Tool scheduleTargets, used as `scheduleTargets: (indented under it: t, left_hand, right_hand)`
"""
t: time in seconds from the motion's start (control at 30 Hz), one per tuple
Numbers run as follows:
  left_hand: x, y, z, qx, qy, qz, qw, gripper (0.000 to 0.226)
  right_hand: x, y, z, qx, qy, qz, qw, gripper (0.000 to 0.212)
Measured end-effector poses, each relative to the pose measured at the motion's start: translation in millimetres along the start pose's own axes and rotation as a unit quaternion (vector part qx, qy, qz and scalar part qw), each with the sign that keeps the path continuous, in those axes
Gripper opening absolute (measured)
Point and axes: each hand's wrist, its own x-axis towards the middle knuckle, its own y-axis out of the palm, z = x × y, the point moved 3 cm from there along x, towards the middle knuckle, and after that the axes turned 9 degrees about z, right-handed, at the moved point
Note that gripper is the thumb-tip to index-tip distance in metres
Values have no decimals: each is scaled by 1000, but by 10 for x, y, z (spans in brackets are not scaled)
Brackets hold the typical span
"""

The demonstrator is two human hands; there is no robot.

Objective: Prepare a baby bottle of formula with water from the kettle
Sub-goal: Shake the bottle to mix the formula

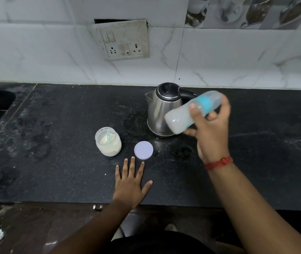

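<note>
right hand (210,125) is clamping around the capped baby bottle (191,112), tilting it sideways in the air, likely shaking to mix milky formula. behind that hand the kettle (162,110) is standing on the tabletop (54,162). left hand (130,184) is lying flat with fingers spread, holding nothing; just beyond its fingertips are sitting the open formula jar (108,142) and its lid (143,150). next, i judge, calls for closing the jar.

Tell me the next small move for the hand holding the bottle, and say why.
Probably bring the bottle upright and set it on the counter. It is capped, tilted in the right hand and looks cloudy, as if mixed. The left hand lies flat and free, near the lid of the open formula jar.
</note>
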Motion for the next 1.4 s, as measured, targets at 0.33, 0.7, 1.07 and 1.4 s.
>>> scheduleTargets:
  t: [0.33, 0.7, 1.07, 1.4]
  left_hand:
    - [-12, -16, -13, -3, 2, 0, 1000, 81]
    - [-10, -3, 8, -1, 2, 1, 1000, 82]
    - [-9, -22, -16, -5, 1, 3, 1000, 82]
    - [-6, -12, -11, -7, 2, 0, 1000, 82]
  right_hand:
    - [119, -124, 159, 16, -30, -49, 998, 68]
    - [137, 118, 61, -70, 3, 60, 996, 79]
    - [84, 131, 36, -21, 0, 21, 1000, 59]
    - [36, 115, -70, -17, 42, 61, 997, 83]
